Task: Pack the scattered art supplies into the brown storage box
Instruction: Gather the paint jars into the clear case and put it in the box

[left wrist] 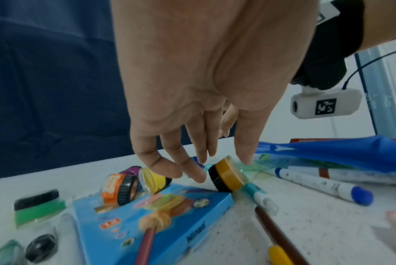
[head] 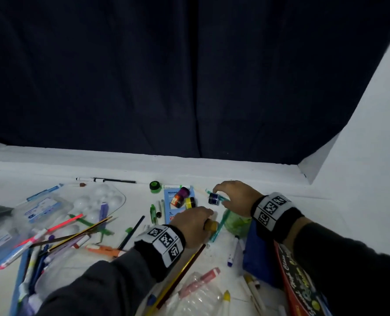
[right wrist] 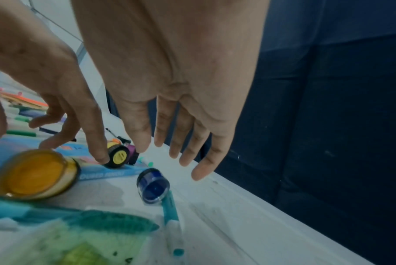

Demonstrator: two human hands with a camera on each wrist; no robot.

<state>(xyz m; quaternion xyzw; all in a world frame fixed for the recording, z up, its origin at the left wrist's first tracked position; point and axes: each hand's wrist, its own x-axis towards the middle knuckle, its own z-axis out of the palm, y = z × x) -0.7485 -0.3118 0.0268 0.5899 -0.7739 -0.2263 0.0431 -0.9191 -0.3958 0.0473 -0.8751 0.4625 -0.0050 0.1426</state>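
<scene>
I have both hands down among the small paint pots on the white worktop (head: pixel 269 229), going for the loose round ones first since they roll. My left hand (left wrist: pixel 206 100) hangs with straight fingers, fingertips (left wrist: pixel 198 176) touching the orange pot (left wrist: pixel 228 176), which lies tipped on its side against the blue crayon box (left wrist: pixel 160 213). My right hand (right wrist: pixel 176 89) hovers spread wide just above the blue pot (right wrist: pixel 153 186), holding nothing. I cannot see the brown storage box in any view.
</scene>
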